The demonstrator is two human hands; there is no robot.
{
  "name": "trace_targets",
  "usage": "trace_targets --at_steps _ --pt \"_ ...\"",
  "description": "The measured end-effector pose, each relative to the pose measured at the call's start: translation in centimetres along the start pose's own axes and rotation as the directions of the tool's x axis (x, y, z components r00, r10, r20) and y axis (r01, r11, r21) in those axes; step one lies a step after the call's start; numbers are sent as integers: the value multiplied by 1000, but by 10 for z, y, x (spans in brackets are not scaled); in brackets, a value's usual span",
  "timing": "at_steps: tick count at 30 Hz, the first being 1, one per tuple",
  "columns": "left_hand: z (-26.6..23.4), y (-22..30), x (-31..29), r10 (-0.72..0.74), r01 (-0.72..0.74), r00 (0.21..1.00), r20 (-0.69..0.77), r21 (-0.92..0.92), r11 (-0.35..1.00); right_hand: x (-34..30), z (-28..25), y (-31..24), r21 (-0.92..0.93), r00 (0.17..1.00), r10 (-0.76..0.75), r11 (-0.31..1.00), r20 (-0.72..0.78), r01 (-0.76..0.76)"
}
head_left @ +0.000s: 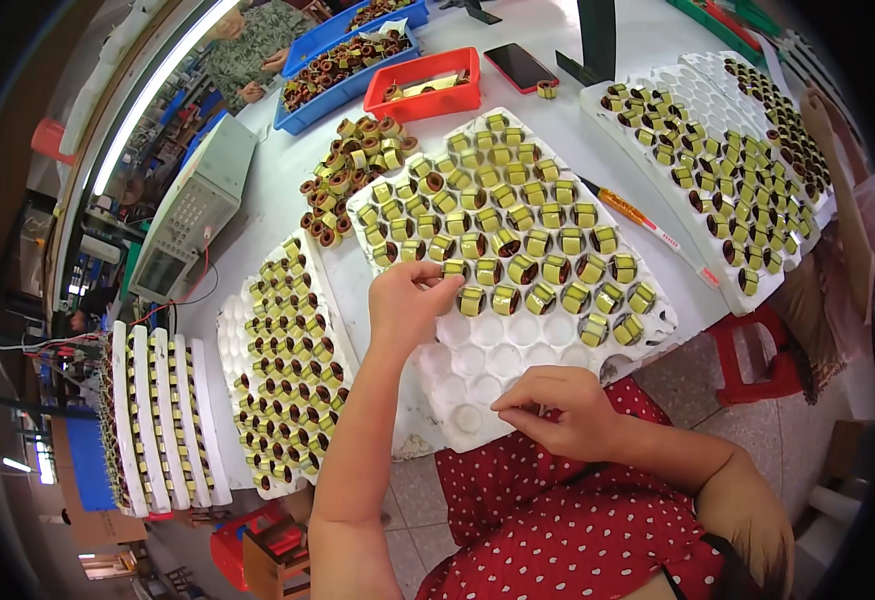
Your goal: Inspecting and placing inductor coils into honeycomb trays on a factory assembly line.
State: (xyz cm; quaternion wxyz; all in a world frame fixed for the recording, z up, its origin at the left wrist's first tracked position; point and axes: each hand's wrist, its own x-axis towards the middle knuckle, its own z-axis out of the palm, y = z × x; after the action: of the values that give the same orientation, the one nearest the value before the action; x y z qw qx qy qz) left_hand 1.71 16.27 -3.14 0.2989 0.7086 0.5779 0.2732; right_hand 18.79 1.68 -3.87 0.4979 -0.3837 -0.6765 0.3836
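Right now, a white foam tray (482, 360) with round pockets lies aslant on the white desk (563, 140), close in front of the person. Small coils (504, 240) wrapped in yellow tape, with reddish-brown cores, fill the tray's far and middle pockets, while those at its near left end are bare. The left hand (407, 303) reaches over the tray's left edge, thumb and fingertips drawn together at one yellow-taped coil (454, 268) at the left end of a row; I cannot tell whether they grip it or only touch it. The right hand (562, 410) hovers over the tray's near edge, fingers bent inward; whether it is clenched or grasps anything is hidden.

Just beyond the tray's far left edge sits a loose heap of coils (357, 165). Past its far end stand a red bin (422, 100) and blue bins (302, 118) of parts, with a dark-screened smartphone (520, 68) near them. Beside the tray's right edge lies a slim orange-barrelled tool (622, 205), and farther right are more foam trays (607, 98) of coils. To its left are another coil-filled tray (232, 335), a keypad instrument (192, 215) and a stack of trays (162, 420).
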Motion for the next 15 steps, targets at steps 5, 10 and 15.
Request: trace_targets --at_steps 5,10,15 --pt "-28 19 -14 -105 88 993 -46 -274 958 2 -7 -3 6 999 40 999 -30 -40" --pt "-44 42 -59 -84 303 944 319 -739 602 5 -7 3 335 961 264 915 -83 -223" --pt "-41 39 -97 -18 536 832 555 -795 282 19 -10 -14 627 931 357 710 74 -322"
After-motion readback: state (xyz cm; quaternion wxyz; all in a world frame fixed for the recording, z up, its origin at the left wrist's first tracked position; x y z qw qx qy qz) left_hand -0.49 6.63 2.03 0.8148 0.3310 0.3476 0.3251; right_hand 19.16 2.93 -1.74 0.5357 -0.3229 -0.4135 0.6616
